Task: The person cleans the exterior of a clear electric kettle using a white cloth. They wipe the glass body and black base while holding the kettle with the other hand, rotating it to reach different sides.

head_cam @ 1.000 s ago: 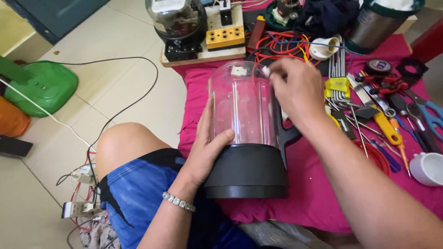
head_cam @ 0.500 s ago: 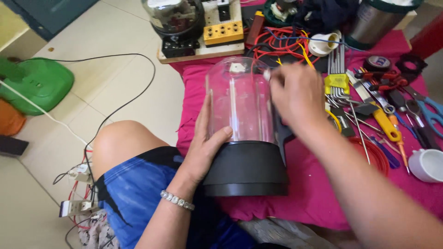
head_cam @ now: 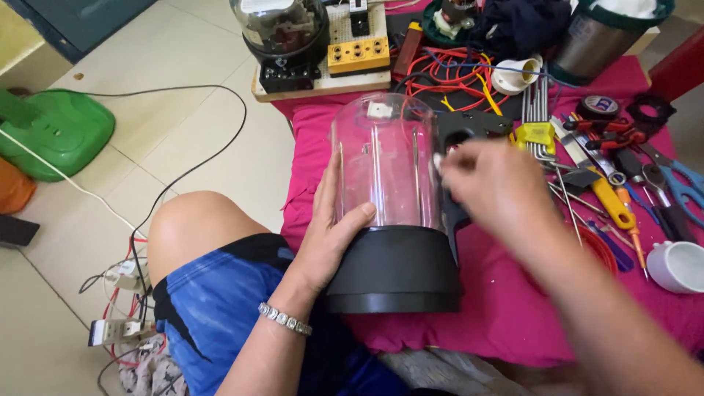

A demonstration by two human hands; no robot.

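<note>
blender jar point(head_cam: 385, 169) handle mostly hidden behind blurred right hand point(head_cam: 499, 194)

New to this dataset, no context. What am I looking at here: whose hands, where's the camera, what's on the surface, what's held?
There is no machine: a person works with bare hands, filmed by one camera on their head looking down. The left hand grips the side of a clear blender jar with a black base, lying on a pink cloth. The right hand is at the jar's black handle; it is blurred, so what its fingers pinch cannot be told. To the right lie hand tools: a yellow-handled screwdriver, blue-handled scissors, a white cup. Behind are red wires and a board with a yellow terminal block.
</note>
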